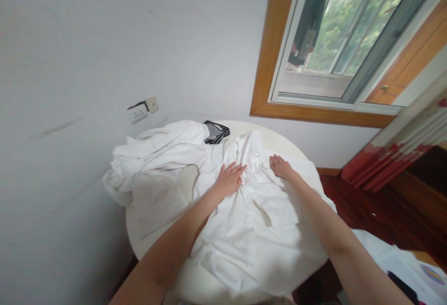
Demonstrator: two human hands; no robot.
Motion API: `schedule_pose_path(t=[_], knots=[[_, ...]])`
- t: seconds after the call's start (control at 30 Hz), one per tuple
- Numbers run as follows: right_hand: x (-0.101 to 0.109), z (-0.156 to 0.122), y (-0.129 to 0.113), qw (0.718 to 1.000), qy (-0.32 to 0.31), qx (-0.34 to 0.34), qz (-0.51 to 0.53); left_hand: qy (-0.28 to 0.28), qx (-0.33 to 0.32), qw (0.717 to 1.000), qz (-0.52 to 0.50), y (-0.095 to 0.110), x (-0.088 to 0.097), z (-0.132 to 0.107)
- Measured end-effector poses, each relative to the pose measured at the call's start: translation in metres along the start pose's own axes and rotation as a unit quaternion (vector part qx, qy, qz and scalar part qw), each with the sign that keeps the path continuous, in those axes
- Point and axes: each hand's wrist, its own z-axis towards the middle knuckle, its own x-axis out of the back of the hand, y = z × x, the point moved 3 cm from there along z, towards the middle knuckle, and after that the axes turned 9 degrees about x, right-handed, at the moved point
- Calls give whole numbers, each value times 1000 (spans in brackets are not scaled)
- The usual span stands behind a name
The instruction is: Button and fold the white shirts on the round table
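Note:
A white garment (237,230) lies spread and wrinkled over a round cream table (286,142). My left hand (230,179) rests on the middle of the cloth, palm down with its fingers stretched out. To the right, my right hand (280,166) lies flat near the garment's edge, fingers extended. Neither hand grips the fabric. More white cloth (160,151) is bunched on the left side of the table. Behind it sits a piece of black-and-white striped fabric (217,132).
A white wall with a power socket (137,113) stands close behind the table. A wood-framed window (314,114) is at the upper right, beside a red and white curtain (370,170). Papers (387,254) and a dark flat object (403,286) lie at the lower right.

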Motion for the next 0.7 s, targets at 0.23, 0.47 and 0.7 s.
schedule_pose_path(t=[0.23, 0.47, 0.7], knots=[[8, 2, 33, 995, 75, -55, -34, 26, 14, 1000, -3, 1, -1, -5], [6, 8, -38, 997, 31, 61, 46, 44, 16, 999, -6, 2, 3, -7], [-11, -17, -23, 996, -47, 59, 45, 87, 87, 992, 1, -7, 4, -5]])
